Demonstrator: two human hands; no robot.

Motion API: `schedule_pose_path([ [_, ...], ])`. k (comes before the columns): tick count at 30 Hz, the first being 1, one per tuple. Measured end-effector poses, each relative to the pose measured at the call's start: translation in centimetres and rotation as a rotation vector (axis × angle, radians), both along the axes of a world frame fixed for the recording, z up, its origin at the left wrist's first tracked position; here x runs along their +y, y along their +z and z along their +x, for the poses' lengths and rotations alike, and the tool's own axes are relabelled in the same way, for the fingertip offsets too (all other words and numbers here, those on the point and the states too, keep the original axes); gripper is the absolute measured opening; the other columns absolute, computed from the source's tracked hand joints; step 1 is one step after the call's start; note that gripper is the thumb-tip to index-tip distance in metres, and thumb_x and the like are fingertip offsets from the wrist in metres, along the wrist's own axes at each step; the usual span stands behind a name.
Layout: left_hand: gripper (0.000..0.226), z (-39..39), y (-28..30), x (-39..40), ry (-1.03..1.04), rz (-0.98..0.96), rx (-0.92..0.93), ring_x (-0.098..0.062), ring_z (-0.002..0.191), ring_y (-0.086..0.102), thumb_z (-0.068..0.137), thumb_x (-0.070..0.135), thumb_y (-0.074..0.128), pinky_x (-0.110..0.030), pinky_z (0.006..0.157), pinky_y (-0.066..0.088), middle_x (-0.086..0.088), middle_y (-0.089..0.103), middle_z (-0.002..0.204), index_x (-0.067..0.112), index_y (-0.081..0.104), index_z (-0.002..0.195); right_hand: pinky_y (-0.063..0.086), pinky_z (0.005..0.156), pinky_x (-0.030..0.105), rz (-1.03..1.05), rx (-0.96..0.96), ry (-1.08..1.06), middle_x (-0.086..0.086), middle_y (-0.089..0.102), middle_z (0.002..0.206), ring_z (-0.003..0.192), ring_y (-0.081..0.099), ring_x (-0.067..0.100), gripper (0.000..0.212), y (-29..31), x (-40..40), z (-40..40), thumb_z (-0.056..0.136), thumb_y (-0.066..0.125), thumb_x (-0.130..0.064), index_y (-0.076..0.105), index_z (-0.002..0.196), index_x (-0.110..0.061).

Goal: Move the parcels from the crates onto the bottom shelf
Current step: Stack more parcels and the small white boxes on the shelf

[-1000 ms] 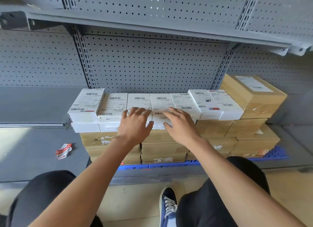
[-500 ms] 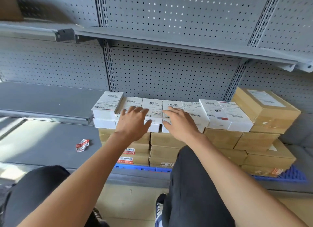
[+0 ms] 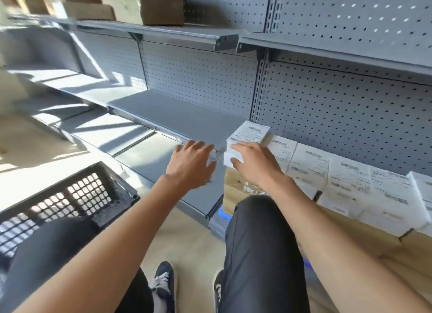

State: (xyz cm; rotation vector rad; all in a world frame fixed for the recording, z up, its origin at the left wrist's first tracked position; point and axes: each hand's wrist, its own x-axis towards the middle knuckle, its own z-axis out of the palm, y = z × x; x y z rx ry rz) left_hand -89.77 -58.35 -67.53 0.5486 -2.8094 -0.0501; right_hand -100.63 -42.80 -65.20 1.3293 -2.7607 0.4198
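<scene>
At the far left, by my left knee, I see a black lattice crate (image 3: 70, 195) on the pale floor; what it holds is hidden from me. Beyond it runs the grey bottom shelf (image 3: 149, 163), bare there and streaked with sunlight. My left hand (image 3: 192, 164) hangs over that bare stretch, palm down, fingers loosely spread, holding nothing. Just to its right, my right hand (image 3: 253, 164) lies flat on the end white parcel (image 3: 251, 135), fingers extended over its near edge, thumb against the front face. From there the row of white parcels (image 3: 350, 181) runs rightward on top of brown cartons (image 3: 236, 186) stacked against the perforated back panel (image 3: 327, 107).
</scene>
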Motion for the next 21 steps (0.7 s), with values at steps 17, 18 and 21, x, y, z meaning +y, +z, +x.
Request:
schedule_pose_path([
  [17, 0.052, 29.5, -3.4, -16.7, 0.666, 0.106, -0.052, -0.022, 0.135, 0.047, 0.098, 0.048, 0.056, -0.047, 0.108, 0.040, 0.001, 0.055, 0.146, 0.027, 0.050, 0.144, 0.043, 0.104, 0.042, 0.124, -0.127, 0.618, 0.004, 0.058, 0.141, 0.128, 0.052, 0.028, 0.043, -4.5, -27.2, 22.4, 0.098, 0.053, -0.033, 0.054, 0.141, -0.028],
  [18, 0.052, 31.2, -3.8, -17.1, 0.697, 0.119, -0.046, -0.022, 0.135, 0.047, 0.098, 0.048, 0.057, -0.047, 0.108, 0.041, 0.000, 0.055, 0.146, 0.026, 0.050, 0.144, 0.042, 0.106, 0.043, 0.135, -0.133, 0.643, 0.003, 0.056, 0.143, 0.130, 0.051, 0.027, 0.044, -4.8, -28.1, 23.9, 0.098, 0.053, -0.033, 0.053, 0.142, -0.027],
  [21, 0.049, 35.5, -4.8, -17.8, 0.786, 0.155, -0.013, -0.023, 0.131, 0.052, 0.099, 0.046, 0.057, -0.046, 0.103, 0.046, -0.001, 0.057, 0.144, 0.025, 0.052, 0.142, 0.040, 0.111, 0.044, 0.202, -0.132, 0.727, 0.003, 0.055, 0.144, 0.131, 0.050, 0.025, 0.047, -5.8, -30.8, 27.8, 0.098, 0.054, -0.035, 0.050, 0.144, -0.026],
])
